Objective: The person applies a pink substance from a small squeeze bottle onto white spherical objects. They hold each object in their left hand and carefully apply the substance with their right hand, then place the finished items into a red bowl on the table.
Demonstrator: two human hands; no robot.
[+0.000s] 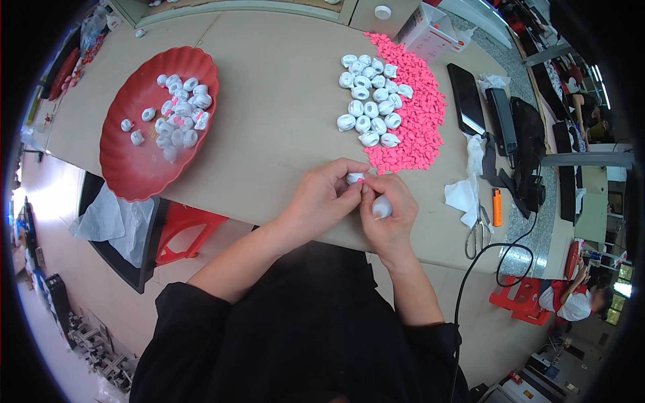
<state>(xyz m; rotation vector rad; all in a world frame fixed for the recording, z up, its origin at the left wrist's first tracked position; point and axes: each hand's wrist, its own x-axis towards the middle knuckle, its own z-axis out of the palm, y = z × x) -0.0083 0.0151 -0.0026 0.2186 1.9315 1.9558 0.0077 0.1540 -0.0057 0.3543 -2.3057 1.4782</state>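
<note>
My left hand (324, 200) pinches a small round white piece (355, 178) with dark markings between thumb and fingers, near the table's front edge. Against it, my right hand (393, 211) presses its fingertips together beside a bit of pink. A small whitish squeeze bottle (381, 207) is tucked in the right palm. Just beyond my hands lies a cluster of similar white pieces (363, 107), beside a spread of small pink pieces (420, 111). To the left, a red scalloped dish (127, 151) holds more white pieces, a few with pink bits on them.
A black phone (465, 97), a black case (502, 121), white tissue (463, 195), scissors (478, 235) and an orange lighter (497, 207) lie at right. A black cable (463, 289) hangs over the edge there. Behind stands a white box (426, 33). Another person (574, 299) sits far right.
</note>
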